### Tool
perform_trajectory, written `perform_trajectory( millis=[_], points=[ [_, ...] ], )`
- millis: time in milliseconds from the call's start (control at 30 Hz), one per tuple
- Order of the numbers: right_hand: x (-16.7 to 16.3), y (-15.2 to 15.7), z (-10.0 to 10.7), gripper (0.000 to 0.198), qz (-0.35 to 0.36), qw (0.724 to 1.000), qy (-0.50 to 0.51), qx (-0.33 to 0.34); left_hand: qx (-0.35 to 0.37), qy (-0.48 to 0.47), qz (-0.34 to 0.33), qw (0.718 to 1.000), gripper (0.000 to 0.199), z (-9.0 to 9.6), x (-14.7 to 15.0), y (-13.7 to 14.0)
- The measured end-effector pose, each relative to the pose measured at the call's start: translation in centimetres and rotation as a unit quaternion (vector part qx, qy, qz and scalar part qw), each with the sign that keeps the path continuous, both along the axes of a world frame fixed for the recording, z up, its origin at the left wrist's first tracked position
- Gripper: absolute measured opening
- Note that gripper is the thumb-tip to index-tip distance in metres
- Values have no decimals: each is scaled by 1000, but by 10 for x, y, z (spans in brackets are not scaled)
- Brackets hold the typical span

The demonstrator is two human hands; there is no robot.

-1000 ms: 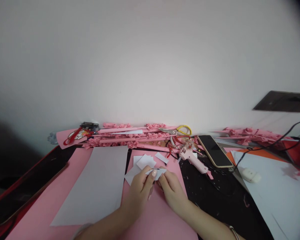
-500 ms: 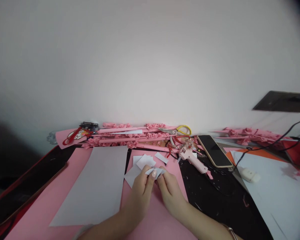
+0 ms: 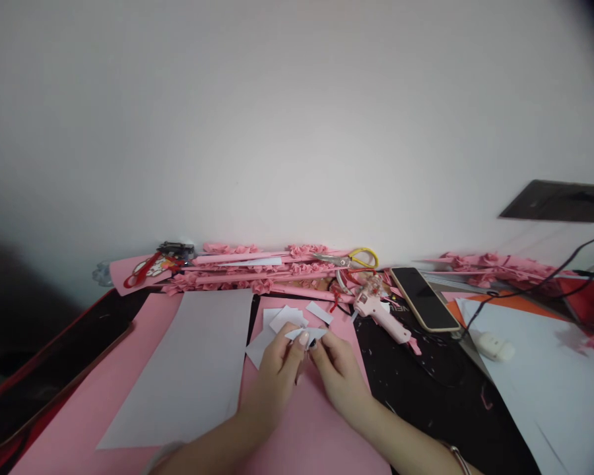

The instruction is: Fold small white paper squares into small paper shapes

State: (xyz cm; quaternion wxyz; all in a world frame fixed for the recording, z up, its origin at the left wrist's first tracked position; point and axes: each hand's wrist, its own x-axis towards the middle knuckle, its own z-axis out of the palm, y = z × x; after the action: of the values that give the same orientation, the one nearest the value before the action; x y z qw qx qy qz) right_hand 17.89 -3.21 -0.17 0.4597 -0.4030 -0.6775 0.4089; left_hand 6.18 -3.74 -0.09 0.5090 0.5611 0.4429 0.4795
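Note:
A small folded piece of white paper (image 3: 305, 333) is pinched between both hands at the middle of the table. My left hand (image 3: 281, 361) grips its left side, thumb on top. My right hand (image 3: 337, 369) holds its right side between thumb and fingers. The undersides of the fingers and the lower part of the paper are hidden. Just beyond the hands, several small white paper squares (image 3: 283, 318) overlap on a pink sheet (image 3: 309, 415). A small white strip (image 3: 319, 312) lies near them.
A large white sheet (image 3: 188, 369) lies to the left. Along the wall are pink paper flower stems (image 3: 277, 289) and yellow-handled scissors (image 3: 363, 257). To the right are a pink glue gun (image 3: 387, 322), a phone (image 3: 424, 300), a white case (image 3: 495, 346) and black cables (image 3: 480, 309).
The white paper has turned and looks flatter and wider between my fingertips. My thumbs have shifted slightly on it; the things on the table have stayed put.

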Motion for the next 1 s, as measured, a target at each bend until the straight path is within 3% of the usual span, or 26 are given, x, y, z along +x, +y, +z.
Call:
perform_trajectory(
  millis=[200, 567, 800, 1000],
  points=[
    [4, 2, -3, 23, 8, 1000, 9, -16, 33, -5, 33, 999, 17, 3, -5, 5],
    [13, 9, -5, 20, 30, 999, -28, -28, -46, -120, 3, 992, 11, 0, -11, 14],
    [18, 10, -6, 20, 31, 991, 77, -109, -103, -181, 44, 977, 30, -2, -13, 14],
    [13, 13, -10, 21, 13, 979, 134, -151, -94, -121, 11, 988, 31, -1, -13, 14]
  ],
)
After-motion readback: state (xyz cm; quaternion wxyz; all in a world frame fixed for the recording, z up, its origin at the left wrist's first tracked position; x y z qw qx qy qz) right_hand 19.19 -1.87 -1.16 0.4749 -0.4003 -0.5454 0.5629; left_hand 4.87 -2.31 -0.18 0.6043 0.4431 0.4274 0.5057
